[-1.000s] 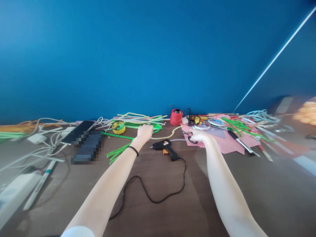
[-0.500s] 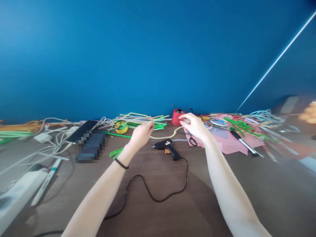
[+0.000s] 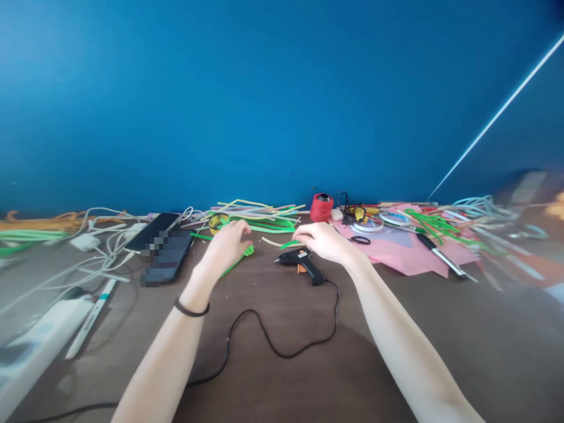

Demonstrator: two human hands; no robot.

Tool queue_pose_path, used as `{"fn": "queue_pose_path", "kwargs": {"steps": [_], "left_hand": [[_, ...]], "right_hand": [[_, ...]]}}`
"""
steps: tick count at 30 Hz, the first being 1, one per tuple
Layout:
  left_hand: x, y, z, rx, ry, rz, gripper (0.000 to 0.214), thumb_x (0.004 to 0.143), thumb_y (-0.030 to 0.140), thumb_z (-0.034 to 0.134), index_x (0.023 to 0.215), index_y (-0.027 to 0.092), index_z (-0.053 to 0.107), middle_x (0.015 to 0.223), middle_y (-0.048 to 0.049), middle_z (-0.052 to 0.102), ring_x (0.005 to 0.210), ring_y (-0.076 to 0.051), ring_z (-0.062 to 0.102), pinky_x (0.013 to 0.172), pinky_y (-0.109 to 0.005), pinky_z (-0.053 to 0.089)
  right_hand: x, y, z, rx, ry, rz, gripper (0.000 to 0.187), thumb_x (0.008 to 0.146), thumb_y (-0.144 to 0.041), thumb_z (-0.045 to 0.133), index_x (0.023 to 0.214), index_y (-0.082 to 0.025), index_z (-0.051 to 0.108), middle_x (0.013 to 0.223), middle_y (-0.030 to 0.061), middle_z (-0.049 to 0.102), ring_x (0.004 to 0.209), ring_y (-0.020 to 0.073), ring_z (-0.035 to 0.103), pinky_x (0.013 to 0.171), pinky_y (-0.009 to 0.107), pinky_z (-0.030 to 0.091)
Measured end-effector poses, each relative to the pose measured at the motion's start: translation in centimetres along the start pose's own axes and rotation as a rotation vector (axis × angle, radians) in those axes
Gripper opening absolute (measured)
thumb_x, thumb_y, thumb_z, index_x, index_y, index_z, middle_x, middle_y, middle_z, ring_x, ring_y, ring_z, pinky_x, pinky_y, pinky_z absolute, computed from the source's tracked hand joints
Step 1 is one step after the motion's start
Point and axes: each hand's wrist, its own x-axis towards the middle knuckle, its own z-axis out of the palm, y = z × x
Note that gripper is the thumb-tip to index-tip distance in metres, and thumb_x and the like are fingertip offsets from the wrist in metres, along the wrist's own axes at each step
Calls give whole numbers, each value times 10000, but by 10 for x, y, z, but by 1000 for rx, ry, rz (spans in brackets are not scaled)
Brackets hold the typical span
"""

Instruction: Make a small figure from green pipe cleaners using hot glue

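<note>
My left hand is closed, with curled fingers, over a green pipe cleaner that has a bunched, curled end just below the fingertips; the exact grip is partly hidden. Between the pinched fingers of my right hand sits a short green pipe cleaner pointing left. Behind it a cream pipe cleaner lies on the table. A black glue gun with an orange trigger rests right under my right hand, nozzle to the left. Beyond my left hand stands a yellow tape roll, partly covered.
A red roll stands by the blue wall, near a bundle of pipe cleaners. Scissors, pink sheets and a craft knife or pen lie right. Phones, white cables and a power strip lie left.
My left hand has moved left and toward me, and the curled green end now shows below it. My right hand has come down from near the red roll; a short green piece now shows at its fingertips.
</note>
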Motion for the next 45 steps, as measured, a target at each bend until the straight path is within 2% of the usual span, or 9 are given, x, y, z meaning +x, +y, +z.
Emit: {"fn": "queue_pose_path", "kwargs": {"steps": [2,5,10,14,19,23,26,36,45], "left_hand": [[0,-18,-1,70,-156,-176,116,717,277,552,795,193,568,824,-70,657,815,-249,617,681,-323,429],[-3,-32,6,59,-241,-199,163,634,324,638,675,195,548,666,-54,641,726,-264,627,607,-308,417],[-6,-32,22,-10,-163,-212,185,628,265,643,723,186,505,859,-128,654,949,-309,592,729,-339,419],[-2,-30,26,-199,-149,-207,141,703,222,544,618,201,433,686,-80,644,818,-262,636,711,-334,442],[1,-1,21,-569,-103,-149,148,828,273,329,820,176,442,756,-60,658,684,-153,643,655,-282,491],[-6,30,13,-1065,-84,-93,108,778,244,404,819,166,467,714,-37,620,672,-138,612,657,-274,489],[-14,45,8,-1262,-84,-113,90,745,226,471,815,173,492,673,8,553,593,-104,549,567,-228,448],[-19,54,13,-1404,-91,-158,51,714,209,492,755,181,506,640,43,477,540,-70,430,506,-181,347],[-20,58,17,-1319,31,-185,229,752,366,538,651,161,549,571,27,477,529,-85,420,492,-202,313]], "right_hand": [[-1,6,-2,44,1,40,229,824,-159,458,920,-198,661,728,34,662,626,149,592,604,248,416],[-3,9,-2,142,8,49,307,822,-110,433,1052,-199,617,756,40,663,652,141,607,623,243,444],[-2,8,3,162,48,0,343,832,-106,397,1098,-178,600,848,60,656,703,143,614,671,269,457],[-1,1,4,131,186,-70,247,840,-180,444,963,-190,658,953,56,644,850,167,592,793,294,420],[-4,-16,9,249,235,-148,249,862,-329,468,819,-173,657,855,42,639,833,176,574,766,275,394],[-4,-23,19,365,112,-148,199,871,-324,448,865,-181,587,670,-12,566,593,116,496,598,235,366],[-3,-22,25,464,49,-132,121,862,-303,455,879,-194,504,589,-52,482,481,88,415,511,218,326],[-1,-22,26,493,230,-129,166,819,-317,514,734,-177,486,667,-18,530,662,136,525,633,251,377],[2,-19,36,502,260,-148,124,849,-290,472,839,-179,528,723,14,625,721,161,601,699,281,422]]}}
